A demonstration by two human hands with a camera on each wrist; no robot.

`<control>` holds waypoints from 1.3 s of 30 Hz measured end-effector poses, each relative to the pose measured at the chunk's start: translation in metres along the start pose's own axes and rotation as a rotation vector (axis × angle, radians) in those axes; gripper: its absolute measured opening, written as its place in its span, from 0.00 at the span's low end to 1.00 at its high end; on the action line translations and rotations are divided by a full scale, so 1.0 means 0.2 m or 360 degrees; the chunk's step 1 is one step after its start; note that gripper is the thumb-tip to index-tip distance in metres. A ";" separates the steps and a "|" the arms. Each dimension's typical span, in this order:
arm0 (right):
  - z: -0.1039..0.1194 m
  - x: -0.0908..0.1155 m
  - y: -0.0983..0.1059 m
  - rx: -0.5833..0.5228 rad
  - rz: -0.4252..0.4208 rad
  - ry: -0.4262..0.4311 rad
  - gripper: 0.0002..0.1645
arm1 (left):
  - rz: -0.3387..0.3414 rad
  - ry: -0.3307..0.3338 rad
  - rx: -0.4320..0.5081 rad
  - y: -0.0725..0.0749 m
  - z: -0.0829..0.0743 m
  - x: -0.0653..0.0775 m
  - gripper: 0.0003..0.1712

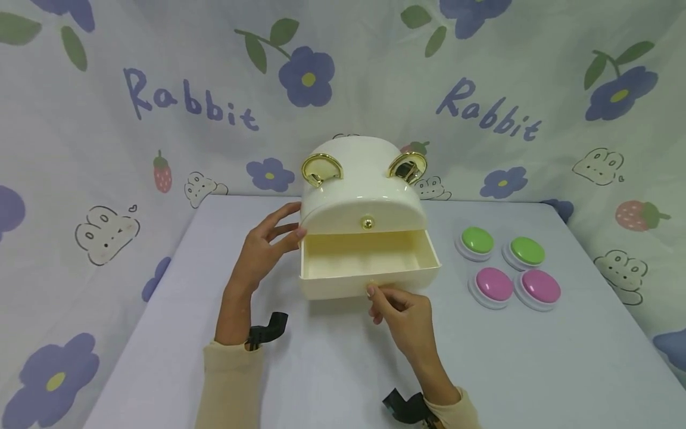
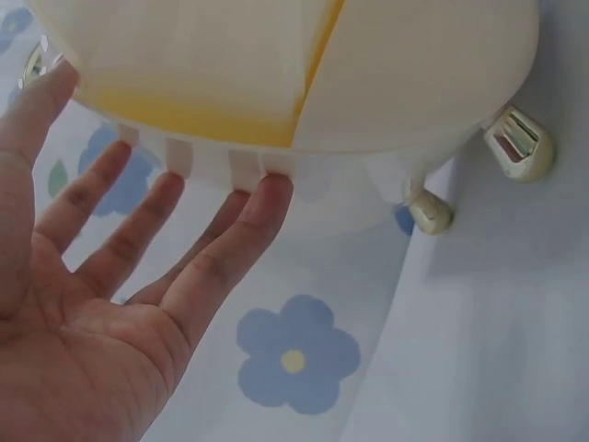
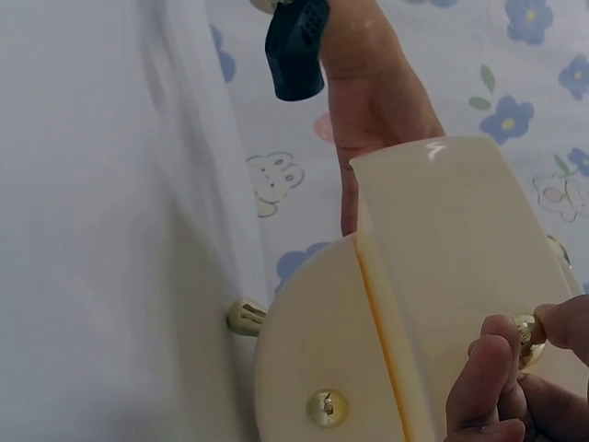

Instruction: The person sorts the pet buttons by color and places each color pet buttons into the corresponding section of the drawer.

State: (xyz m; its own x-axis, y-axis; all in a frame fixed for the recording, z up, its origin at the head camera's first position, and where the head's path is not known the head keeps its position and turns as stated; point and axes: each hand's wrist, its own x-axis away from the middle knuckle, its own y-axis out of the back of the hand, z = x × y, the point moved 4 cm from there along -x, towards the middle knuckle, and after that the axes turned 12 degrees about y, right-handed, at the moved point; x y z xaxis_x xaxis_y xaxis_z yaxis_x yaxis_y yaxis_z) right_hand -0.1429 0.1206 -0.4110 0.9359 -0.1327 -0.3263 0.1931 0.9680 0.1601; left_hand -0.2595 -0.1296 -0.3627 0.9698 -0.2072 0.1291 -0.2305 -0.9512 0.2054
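Note:
A cream drawer box with gold-rimmed ears stands on the table, its middle drawer pulled out. No contents show inside that drawer. My right hand pinches the drawer's small gold knob between thumb and fingers. On the box's left side, my left hand rests with spread, nearly straight fingertips against the wall. Another gold knob is on the closed front above. Below the pulled-out drawer, a lower front carries its own knob. Gold feet show under the box.
Right of the box sit two green push buttons and two pink push buttons on white bases. A patterned cloth hangs behind and around the white table. Dark camera mounts are strapped to both wrists.

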 end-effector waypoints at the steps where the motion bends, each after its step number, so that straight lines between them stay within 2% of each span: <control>1: 0.00 0.01 0.00 -0.0004 0.0000 0.0000 0.12 | 0.0002 -0.0003 0.0002 0.00 0.00 0.00 0.35; 13: 0.03 0.06 0.01 -0.0003 0.0015 0.0038 0.12 | 0.0023 -0.0016 -0.0001 0.00 0.01 -0.01 0.36; 20: 0.04 0.08 0.01 -0.0005 0.0031 0.0051 0.12 | 0.0033 -0.0052 0.0049 0.02 0.12 -0.08 0.33; 24: 0.04 0.10 0.01 0.0002 0.0030 0.0058 0.11 | 0.0031 -0.0081 0.0037 0.02 0.14 -0.09 0.33; 39: 0.05 0.15 0.00 -0.0017 0.0026 0.0061 0.09 | 0.0035 -0.0088 0.0027 0.02 0.14 -0.09 0.34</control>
State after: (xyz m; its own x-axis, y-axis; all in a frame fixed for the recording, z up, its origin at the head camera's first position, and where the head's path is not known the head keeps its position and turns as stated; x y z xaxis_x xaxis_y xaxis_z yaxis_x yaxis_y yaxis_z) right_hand -0.1107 0.1139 -0.4110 0.9269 -0.1089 -0.3592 0.1747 0.9722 0.1559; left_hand -0.2757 -0.1354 -0.3906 0.9675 -0.2402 0.0795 -0.2511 -0.9499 0.1863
